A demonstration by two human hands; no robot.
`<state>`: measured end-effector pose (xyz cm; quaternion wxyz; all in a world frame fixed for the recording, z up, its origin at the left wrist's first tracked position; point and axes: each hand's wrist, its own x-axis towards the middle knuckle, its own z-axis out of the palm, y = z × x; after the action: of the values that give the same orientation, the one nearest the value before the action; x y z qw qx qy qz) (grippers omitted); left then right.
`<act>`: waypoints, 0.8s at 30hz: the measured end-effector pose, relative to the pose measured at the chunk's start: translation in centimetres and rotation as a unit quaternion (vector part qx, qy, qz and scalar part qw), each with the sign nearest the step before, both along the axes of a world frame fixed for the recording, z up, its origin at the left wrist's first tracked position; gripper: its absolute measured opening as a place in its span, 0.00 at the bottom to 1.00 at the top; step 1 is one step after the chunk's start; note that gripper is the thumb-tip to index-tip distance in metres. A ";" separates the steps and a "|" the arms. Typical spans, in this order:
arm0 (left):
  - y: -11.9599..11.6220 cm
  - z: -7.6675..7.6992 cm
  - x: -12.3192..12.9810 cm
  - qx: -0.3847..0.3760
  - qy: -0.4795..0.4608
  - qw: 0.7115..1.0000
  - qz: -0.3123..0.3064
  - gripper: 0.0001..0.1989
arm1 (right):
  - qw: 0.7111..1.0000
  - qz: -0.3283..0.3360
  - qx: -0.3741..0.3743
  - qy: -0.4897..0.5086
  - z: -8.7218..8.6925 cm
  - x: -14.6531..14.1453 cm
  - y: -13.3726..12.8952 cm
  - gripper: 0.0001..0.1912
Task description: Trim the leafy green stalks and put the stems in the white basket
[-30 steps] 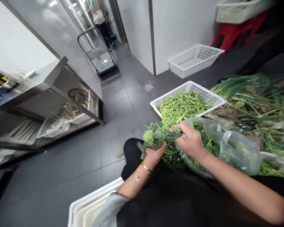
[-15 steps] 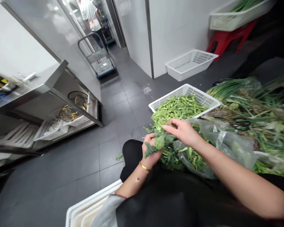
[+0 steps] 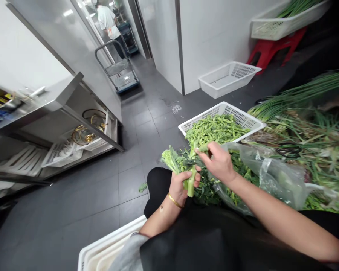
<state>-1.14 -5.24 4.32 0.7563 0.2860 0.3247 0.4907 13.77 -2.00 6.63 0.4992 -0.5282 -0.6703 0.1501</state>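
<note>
Around a leafy green stalk [image 3: 191,183] with pale florets, the fingers of my left hand [image 3: 180,185] are wrapped; its thick cut end points down toward me. My right hand [image 3: 219,162] is just to the right and pinches a small green piece [image 3: 202,147] between thumb and fingers. Beyond both hands, a white perforated basket [image 3: 255,124] holds a heap of cut green stems [image 3: 219,128]. Below my right hand, a clear plastic bag [image 3: 282,180] lies open with dark leafy greens [image 3: 207,188] in and beside it.
Spring onions [image 3: 299,131] are piled at the right. A white basket [image 3: 226,81] stands by the wall, near a red stool [image 3: 267,51] bearing another basket [image 3: 271,29]. A steel bench [image 3: 69,90] is at left; a trolley [image 3: 125,79] and a person [image 3: 109,22] are farther back.
The stalk in my left hand has turned, so its cut end now shows and its florets point up-left. My right hand has moved slightly right, away from the stalk, with a small piece.
</note>
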 end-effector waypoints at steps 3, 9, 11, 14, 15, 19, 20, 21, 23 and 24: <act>0.5 0.9 0.2 0.003 0.066 0.994 0.092 0.11 | 0.987 0.113 0.051 -0.103 -0.8 0.2 -1.1 0.09; -0.1 -0.5 0.1 0.092 0.300 0.940 0.133 0.04 | 0.974 0.076 -0.199 0.081 -0.1 1.5 1.5 0.15; -0.3 -1.1 0.2 0.124 0.331 0.924 0.145 0.07 | 0.959 0.099 -0.249 0.095 0.3 1.6 2.5 0.17; -0.1 -1.2 0.4 0.092 0.297 0.945 0.096 0.07 | 0.979 0.061 -0.192 0.035 -0.4 1.6 2.9 0.14; 0.0 -1.0 0.4 0.055 0.259 0.963 0.057 0.06 | 0.990 0.044 -0.133 0.000 -0.9 1.7 2.8 0.12; 0.6 -0.1 0.7 -0.116 0.056 0.988 -0.079 0.12 | 0.982 0.059 0.095 -0.150 -3.5 3.2 2.0 0.05; 0.8 0.0 0.8 -0.151 0.021 0.984 -0.095 0.14 | 0.976 0.070 0.118 -0.168 -4.1 3.6 1.9 0.06; 0.9 0.0 0.9 -0.183 -0.006 0.977 -0.105 0.14 | 0.972 0.081 0.128 -0.180 -4.6 4.0 1.7 0.07; 1.5 -0.1 1.1 -0.235 -0.037 0.964 -0.115 0.13 | 0.969 0.112 0.118 -0.183 -5.3 4.6 1.5 0.08; 2.0 -0.1 1.1 -0.248 -0.044 0.962 -0.107 0.12 | 0.971 0.130 0.096 -0.175 -5.6 4.9 1.4 0.08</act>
<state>0.01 -3.20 4.21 0.8653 0.1002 0.3700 0.3230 18.71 -0.64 1.08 0.3993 -0.4041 -0.8212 0.0539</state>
